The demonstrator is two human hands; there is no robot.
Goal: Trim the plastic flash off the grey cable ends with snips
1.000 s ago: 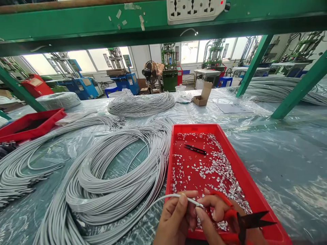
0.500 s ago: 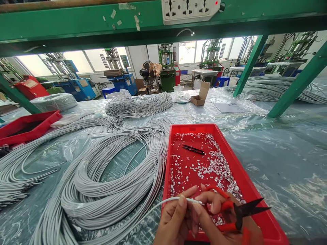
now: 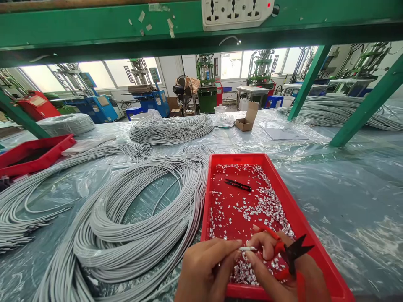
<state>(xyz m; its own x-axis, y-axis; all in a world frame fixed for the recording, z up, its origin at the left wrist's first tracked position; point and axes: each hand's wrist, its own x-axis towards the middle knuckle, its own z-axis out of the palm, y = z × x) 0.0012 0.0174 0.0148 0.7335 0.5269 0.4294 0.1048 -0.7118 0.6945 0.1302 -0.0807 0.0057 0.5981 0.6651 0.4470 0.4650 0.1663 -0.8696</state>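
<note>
1. At the far left of the frame a shallow red bin (image 3: 34, 152) sits on the table (image 3: 346, 201), which is covered in glossy, wrinkled clear plastic sheeting.
2. Right of it, big loose coils of grey cable (image 3: 132, 218) fill the left half of the frame; the strands are thin, round and matt, laid in sweeping loops.
3. At the lower centre the left hand (image 3: 201, 272) reaches in from the bottom edge, its fingers (image 3: 231, 244) pressed together in a pinch on a short white cable end (image 3: 248, 248).
4. That cable end is a slim pale stub lying level between the two hands, above the near part of the red tray (image 3: 315, 251); the tips of both hands meet on it.
5. The tray is a smooth rectangular plastic one, strewn with small silvery-white clippings (image 3: 261, 205), and a black snipper (image 3: 238, 184) lies in its far part.
6. At the lower right the right hand (image 3: 283, 268) pinches the other side of the stub with thumb and forefinger, while its remaining fingers curl around red-handled scissors (image 3: 291, 256), whose dark pointed blades stand spread and point to the upper right.
</note>
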